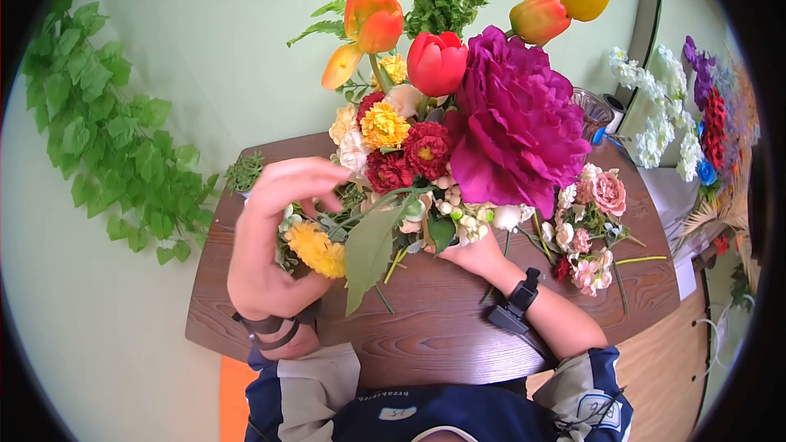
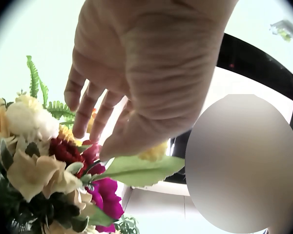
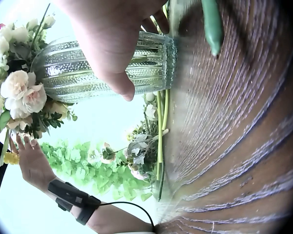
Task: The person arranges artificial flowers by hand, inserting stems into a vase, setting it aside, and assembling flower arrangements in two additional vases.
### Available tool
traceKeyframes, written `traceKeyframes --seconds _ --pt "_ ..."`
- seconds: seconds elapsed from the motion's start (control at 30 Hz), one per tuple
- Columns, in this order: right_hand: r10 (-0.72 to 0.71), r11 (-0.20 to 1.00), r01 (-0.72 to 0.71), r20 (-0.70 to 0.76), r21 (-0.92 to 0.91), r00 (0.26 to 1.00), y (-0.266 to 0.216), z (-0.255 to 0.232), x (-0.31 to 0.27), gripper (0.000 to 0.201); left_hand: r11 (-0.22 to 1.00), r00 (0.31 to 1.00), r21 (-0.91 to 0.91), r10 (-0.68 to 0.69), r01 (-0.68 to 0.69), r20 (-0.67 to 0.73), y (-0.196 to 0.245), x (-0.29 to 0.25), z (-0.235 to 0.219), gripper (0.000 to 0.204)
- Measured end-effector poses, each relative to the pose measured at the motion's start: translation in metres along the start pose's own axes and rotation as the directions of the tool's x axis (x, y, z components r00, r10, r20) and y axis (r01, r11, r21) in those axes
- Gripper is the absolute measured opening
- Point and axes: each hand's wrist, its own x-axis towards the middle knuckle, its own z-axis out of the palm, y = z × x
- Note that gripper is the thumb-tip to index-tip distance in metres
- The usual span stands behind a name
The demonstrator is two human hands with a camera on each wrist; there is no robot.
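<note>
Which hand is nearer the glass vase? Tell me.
Right. The right hand grips the glass vase; the left hand is apart from it, beside a yellow flower.

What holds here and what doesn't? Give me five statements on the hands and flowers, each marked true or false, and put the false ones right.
1. The right hand holds the glass vase. True.
2. The left hand is clenched in a fist. False: its fingers are extended, with gaps between them.
3. Pink flowers lie on the table. True.
4. In the head view, the big purple flower is left of the red tulip. False: it is on the right.
5. The right wrist wears a black band. True.
</note>
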Motion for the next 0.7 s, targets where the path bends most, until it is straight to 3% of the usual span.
traceKeyframes --seconds 0.03,0.07,0.1,0.17,0.23,0.33,0.43,0.5,0.57,0.7 --pt "0.001 1.000 -0.001 -0.001 0.001 1.000 0.001 0.000 0.000 0.060 0.991 0.993 -0.116 0.058 -0.070 -0.105 0.000 -0.003 0.000 0.052" --pt "-0.007 1.000 0.007 -0.007 -0.016 1.000 0.003 0.000 0.000 0.061 0.968 0.976 -0.220 0.076 -0.121 -0.202 0.005 0.001 0.004 0.039" --pt "-0.015 0.999 0.014 -0.012 -0.034 1.000 0.004 0.000 0.000 0.062 0.968 0.977 -0.220 0.075 -0.119 -0.201 0.004 -0.002 0.000 0.039" --pt "-0.007 1.000 0.006 -0.005 -0.026 1.000 0.004 0.000 0.000 0.063 0.973 0.965 0.024 0.231 -0.230 -0.123 0.002 -0.003 -0.009 0.028" --pt "0.001 1.000 -0.001 0.002 -0.019 1.000 0.003 0.000 0.000 0.064 0.976 0.959 0.068 0.214 -0.205 -0.184 0.005 -0.002 0.003 0.020" --pt "-0.004 1.000 0.004 -0.004 -0.030 1.000 0.001 0.000 -0.001 0.064 0.945 0.959 0.228 0.264 -0.235 -0.106 0.005 0.007 0.013 0.022" --pt "-0.011 0.999 0.009 -0.057 -0.031 0.998 0.004 0.001 -0.003 0.067 0.943 0.942 0.227 0.285 -0.243 -0.176 0.001 0.011 0.024 0.022" --pt "0.069 0.997 -0.069 0.026 -0.031 0.997 -0.001 -0.002 -0.002 0.072 0.948 0.940 0.216 0.278 -0.235 -0.200 0.001 0.010 0.026 0.023" --pt "0.041 0.998 -0.041 0.011 -0.043 0.999 0.002 -0.002 -0.002 0.074 0.961 0.940 0.195 0.242 -0.198 -0.239 0.001 0.007 0.029 0.023" --pt "0.011 0.994 -0.009 0.015 -0.107 1.000 0.010 0.000 -0.002 0.075 0.970 0.958 0.153 0.217 -0.190 -0.188 -0.001 0.008 0.024 0.026"
